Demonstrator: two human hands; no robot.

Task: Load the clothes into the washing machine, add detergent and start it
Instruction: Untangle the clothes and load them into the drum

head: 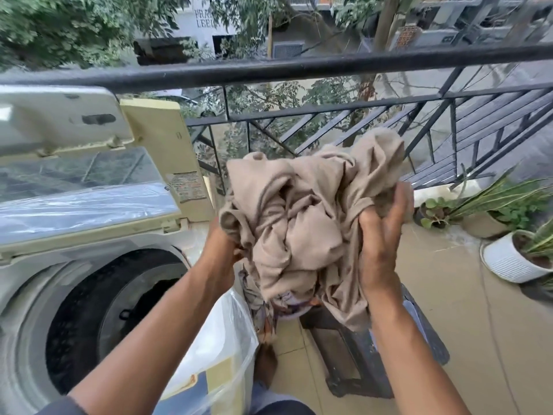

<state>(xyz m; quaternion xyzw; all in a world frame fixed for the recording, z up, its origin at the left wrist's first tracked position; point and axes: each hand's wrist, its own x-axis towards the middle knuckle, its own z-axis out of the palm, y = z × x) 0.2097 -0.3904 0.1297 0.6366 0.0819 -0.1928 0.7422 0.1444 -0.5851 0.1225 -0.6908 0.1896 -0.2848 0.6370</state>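
A crumpled beige garment is held up in the air at the centre, to the right of the washing machine. My left hand grips its lower left side, mostly hidden behind the cloth. My right hand grips its right side with fingers curled into the fabric. The top-loading washing machine stands at the left with its lid folded up. Something dark lies inside its drum. Under the garment more clothes show, patterned, above a dark stand.
A black balcony railing runs across the back. Potted plants stand on the tiled floor at the right. A dark stool or stand sits below the clothes. Clear plastic wrap covers the machine's right side.
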